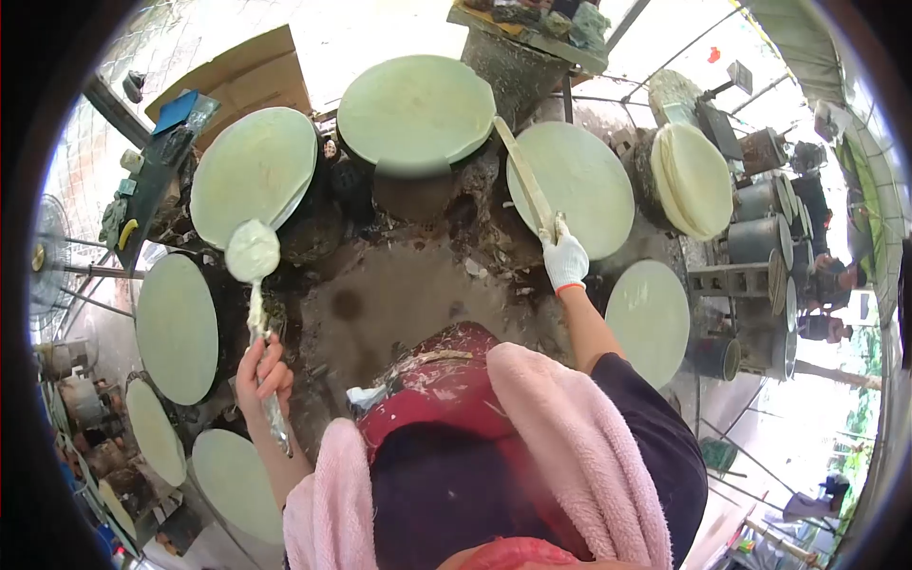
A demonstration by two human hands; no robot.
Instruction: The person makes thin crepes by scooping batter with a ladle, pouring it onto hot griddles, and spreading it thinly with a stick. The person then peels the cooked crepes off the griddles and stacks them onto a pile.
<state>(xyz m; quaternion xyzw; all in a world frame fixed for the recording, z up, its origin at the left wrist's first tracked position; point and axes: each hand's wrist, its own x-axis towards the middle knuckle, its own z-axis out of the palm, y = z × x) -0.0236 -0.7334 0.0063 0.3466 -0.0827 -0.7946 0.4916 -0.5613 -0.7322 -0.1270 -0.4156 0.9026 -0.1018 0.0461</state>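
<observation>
My bare left hand (267, 376) grips the handle of a ladle (253, 251). Pale batter fills or coats the ladle's bowl, which is above the near edge of the left round griddle (255, 176). In a white knit glove, my right hand (565, 259) is closed around one end of a long flat wooden stick (524, 180). The stick slants up and left over the right round griddle (575, 185), its far tip beside the edge of the middle griddle (415, 109). Pale green-white sheets cover these round surfaces. Whether the stick touches the griddle, I cannot tell.
More pale discs stand around me: one at left (177, 328), one at lower left (239, 484), one at right (648, 323). A stack of round sheets (695, 180) sits at upper right. Cardboard (256, 76) leans behind, and a fan (47, 256) stands far left.
</observation>
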